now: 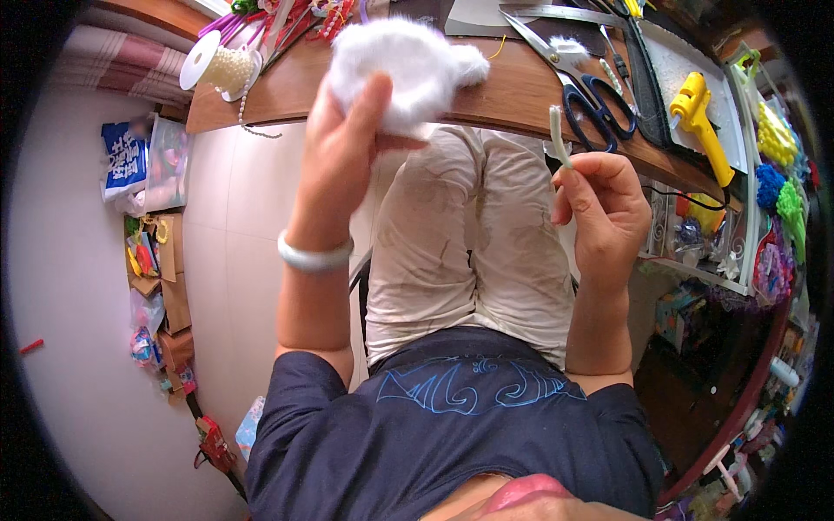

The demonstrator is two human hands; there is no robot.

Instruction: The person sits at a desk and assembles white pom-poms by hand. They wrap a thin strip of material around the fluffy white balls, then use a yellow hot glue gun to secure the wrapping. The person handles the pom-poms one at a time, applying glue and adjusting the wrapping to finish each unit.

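My left hand, with a pale bangle on its wrist, grips a fluffy white plush piece above the near edge of the wooden table. A small rounded tuft sticks out on the piece's right side. Between thumb and fingertips my right hand pinches a short whitish stem, which looks like a folded chenille stem and points up. Scissors with dark blue handles lie on the table just beyond the right hand, blades spread apart. A scrap of white fur lies beside their blades.
A spool of pearl beads stands at the table's left, its strand hanging over the edge. A yellow glue gun rests on a white tray at the right. A metal ruler lies at the back. A wire rack stands below the table's right side.
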